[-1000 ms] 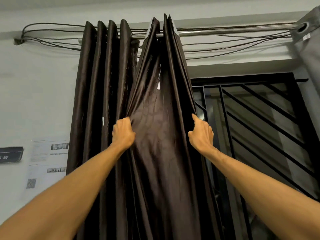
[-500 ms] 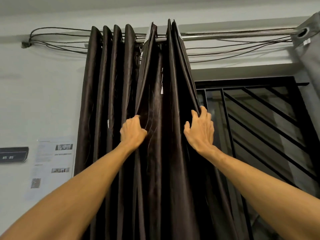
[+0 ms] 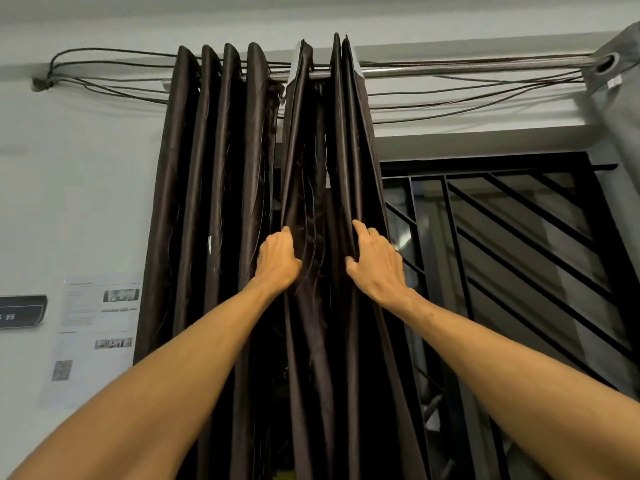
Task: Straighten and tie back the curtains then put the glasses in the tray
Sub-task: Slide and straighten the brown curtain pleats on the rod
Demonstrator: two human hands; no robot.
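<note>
- Curtain [image 3: 221,202] pleats are gathered narrower than before — left hand [image 3: 278,261] and right hand [image 3: 375,263] closer together.
- Left hand grips a fold; right hand pinches outer folds.
- Curtain hangs from rod [image 3: 450,70], bunched left of window grille [image 3: 485,164].
- Step: straightening; next likely calls for smoothing downward, then tying back.

Dk brown curtain [image 3: 221,209], grey curtain [image 3: 623,109], black diag-bar grille [image 3: 519,244], pale grey wall [image 3: 79,188], silver rod [image 3: 450,70].
</note>
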